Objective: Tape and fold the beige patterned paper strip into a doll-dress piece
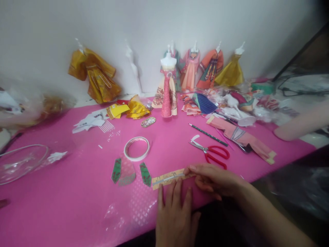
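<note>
A narrow yellow patterned paper strip (168, 178) lies flat on the pink table cover (77, 199) near its front edge. My left hand (176, 214) lies flat, fingers stretched out, fingertips just below the strip. My right hand (214, 180) comes in from the right, its fingers pressed together on the strip's right end. Left of the strip lie a pink-and-green cut paper garment piece (125, 171) and a green sleeve piece (145, 174). A roll of tape (137, 148) sits behind them. Red-handled scissors (212, 152) lie just behind my right hand.
A small mannequin in a pink paper dress (166, 92) stands mid-table, with several dressed mannequins along the wall and a gold paper robe (96, 75) at the left. A pencil (208, 134), a pink paper sleeve (241, 137), paper scraps and a clear dish (17, 163) lie around. Another person's arm (300, 125) rests at right.
</note>
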Demonstrator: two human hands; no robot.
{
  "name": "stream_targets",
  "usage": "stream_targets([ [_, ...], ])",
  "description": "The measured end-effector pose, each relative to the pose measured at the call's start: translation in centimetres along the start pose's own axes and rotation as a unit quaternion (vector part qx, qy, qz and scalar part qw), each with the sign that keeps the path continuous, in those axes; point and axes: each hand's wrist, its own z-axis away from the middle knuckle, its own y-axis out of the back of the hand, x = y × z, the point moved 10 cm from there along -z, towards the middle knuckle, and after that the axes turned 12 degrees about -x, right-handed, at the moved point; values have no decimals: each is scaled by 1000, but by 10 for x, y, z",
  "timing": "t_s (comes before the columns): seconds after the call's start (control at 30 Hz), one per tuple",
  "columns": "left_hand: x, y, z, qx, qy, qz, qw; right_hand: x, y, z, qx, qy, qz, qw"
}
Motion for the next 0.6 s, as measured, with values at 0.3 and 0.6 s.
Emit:
stream_targets([
  [0.3,1,-1,0,-17,-23,-39,999,3,4,-2,6,-6,-3,1000],
  [0.6,2,-5,-1,-18,-3,-26,999,2,1,2,10,-17,-5,1000],
])
